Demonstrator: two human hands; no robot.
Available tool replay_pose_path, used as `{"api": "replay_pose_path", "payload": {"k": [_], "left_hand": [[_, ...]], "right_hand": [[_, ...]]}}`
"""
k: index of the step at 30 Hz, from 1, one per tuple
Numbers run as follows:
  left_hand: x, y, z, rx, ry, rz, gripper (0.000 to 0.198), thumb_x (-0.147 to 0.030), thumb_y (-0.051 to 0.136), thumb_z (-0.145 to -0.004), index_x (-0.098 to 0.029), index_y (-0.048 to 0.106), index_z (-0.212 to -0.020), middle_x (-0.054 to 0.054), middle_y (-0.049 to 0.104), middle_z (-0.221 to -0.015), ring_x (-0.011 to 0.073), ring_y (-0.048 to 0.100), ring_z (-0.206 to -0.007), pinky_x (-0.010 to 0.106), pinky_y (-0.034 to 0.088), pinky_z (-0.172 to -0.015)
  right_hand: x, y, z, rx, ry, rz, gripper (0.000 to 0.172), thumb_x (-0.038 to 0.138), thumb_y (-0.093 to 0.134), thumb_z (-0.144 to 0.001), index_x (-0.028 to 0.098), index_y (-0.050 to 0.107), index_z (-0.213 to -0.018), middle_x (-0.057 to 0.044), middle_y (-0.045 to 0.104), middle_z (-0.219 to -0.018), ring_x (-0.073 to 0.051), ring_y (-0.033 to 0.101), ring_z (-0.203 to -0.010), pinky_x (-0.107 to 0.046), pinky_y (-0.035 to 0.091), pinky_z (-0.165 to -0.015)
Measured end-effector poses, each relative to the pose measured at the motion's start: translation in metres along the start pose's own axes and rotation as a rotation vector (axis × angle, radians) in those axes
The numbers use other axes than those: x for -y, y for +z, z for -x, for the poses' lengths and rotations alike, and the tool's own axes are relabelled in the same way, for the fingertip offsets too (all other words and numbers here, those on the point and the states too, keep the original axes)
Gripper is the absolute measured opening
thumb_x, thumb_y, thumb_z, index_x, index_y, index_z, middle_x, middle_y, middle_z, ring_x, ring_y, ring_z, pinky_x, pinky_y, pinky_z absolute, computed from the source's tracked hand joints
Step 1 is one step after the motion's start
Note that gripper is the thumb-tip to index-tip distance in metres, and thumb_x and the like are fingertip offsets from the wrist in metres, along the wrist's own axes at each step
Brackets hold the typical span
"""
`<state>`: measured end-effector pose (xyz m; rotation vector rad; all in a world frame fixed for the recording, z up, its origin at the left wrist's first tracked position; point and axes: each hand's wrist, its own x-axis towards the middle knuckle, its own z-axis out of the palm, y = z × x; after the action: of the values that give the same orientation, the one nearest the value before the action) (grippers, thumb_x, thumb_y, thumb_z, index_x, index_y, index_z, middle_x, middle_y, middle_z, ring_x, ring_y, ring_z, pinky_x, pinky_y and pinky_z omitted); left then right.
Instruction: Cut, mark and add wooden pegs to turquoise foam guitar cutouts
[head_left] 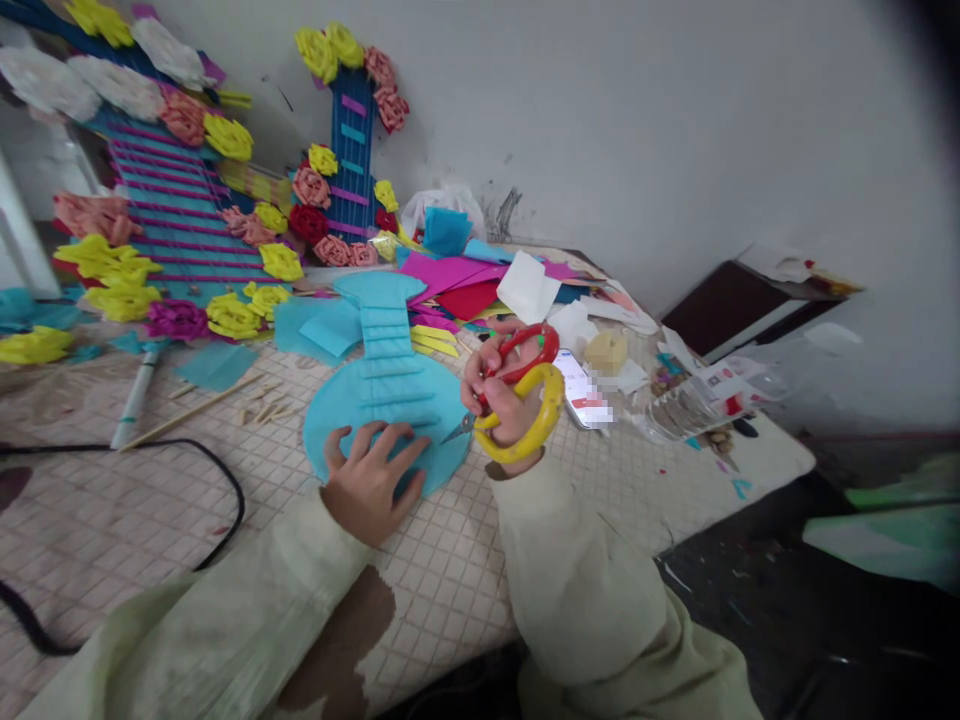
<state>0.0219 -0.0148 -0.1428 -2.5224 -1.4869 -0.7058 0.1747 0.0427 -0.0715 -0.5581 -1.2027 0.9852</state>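
The work in hand looked like a trimming or piercing step on the turquoise paper piece (386, 375), which lay flat on the tabletop (450, 570), its round end towards the person and its ribbed neck pointing away. The left hand (369, 482) was palm down on the round end, fingers spread apart and gripping nothing, apparently steadying it. The right hand (504, 395) was clamped on the scissors (553, 392), fingers curled about the red and yellow handles, with the blades pointing left over the round end's right side. Whether the tips touched the paper could not be told. A clean cut from there would call for a firm left hand, its fingers clear of the blades. A phone (585, 390) lay just beyond the scissors, and magenta paper (442, 274) behind the neck.
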Motion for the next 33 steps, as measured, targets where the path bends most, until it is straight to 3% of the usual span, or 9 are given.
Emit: {"api": "replay_pose_path", "payload": {"k": [6, 11, 20, 27, 33], "left_hand": [[-0.001, 0.000, 0.000, -0.039, -0.052, 0.051, 0.052, -0.036, 0.048, -0.079, -0.026, 0.037, -0.129, 0.003, 0.064, -0.105, 0.0274, 0.051, -0.102, 0.049, 0.022, -0.090], [0.000, 0.001, 0.000, -0.022, -0.078, 0.057, 0.055, -0.038, 0.048, -0.080, -0.027, 0.032, -0.132, 0.003, 0.065, -0.103, 0.0266, 0.050, -0.103, 0.046, 0.019, -0.091], [0.000, 0.001, 0.001, 0.002, -0.103, 0.074, 0.056, -0.039, 0.049, -0.079, -0.027, 0.033, -0.131, 0.003, 0.065, -0.105, 0.0274, 0.050, -0.104, 0.047, 0.021, -0.091], [0.000, 0.002, 0.000, -0.019, -0.080, 0.054, 0.055, -0.040, 0.048, -0.080, -0.027, 0.033, -0.130, 0.002, 0.065, -0.104, 0.0264, 0.050, -0.103, 0.048, 0.021, -0.089], [-0.001, -0.002, 0.000, 0.054, -0.013, -0.037, 0.033, -0.036, 0.042, -0.083, -0.034, 0.052, -0.114, 0.001, 0.060, -0.111, 0.0289, 0.046, -0.104, 0.052, 0.025, -0.086]], "right_hand": [[-0.001, 0.001, 0.001, 0.016, -0.001, -0.029, 0.040, 0.041, 0.065, -0.063, 0.032, 0.041, -0.094, 0.003, 0.030, -0.074, -0.009, 0.028, -0.049, -0.019, 0.023, -0.033], [-0.002, 0.004, 0.001, 0.002, 0.040, 0.004, 0.043, 0.045, 0.067, -0.060, 0.032, 0.041, -0.092, 0.003, 0.031, -0.073, -0.009, 0.029, -0.047, -0.018, 0.021, -0.034], [-0.009, 0.003, 0.003, 0.155, 0.050, -0.025, 0.038, 0.031, 0.063, -0.069, 0.031, 0.036, -0.096, 0.004, 0.033, -0.077, -0.008, 0.037, -0.053, -0.020, 0.035, -0.042], [-0.012, 0.002, 0.005, 0.167, 0.066, 0.002, 0.039, 0.032, 0.063, -0.067, 0.031, 0.037, -0.097, 0.002, 0.034, -0.078, -0.011, 0.038, -0.058, -0.022, 0.038, -0.044], [-0.016, 0.001, 0.006, 0.153, 0.071, -0.039, 0.039, 0.031, 0.065, -0.069, 0.030, 0.038, -0.098, 0.003, 0.034, -0.079, -0.008, 0.038, -0.056, -0.019, 0.037, -0.043]]}}
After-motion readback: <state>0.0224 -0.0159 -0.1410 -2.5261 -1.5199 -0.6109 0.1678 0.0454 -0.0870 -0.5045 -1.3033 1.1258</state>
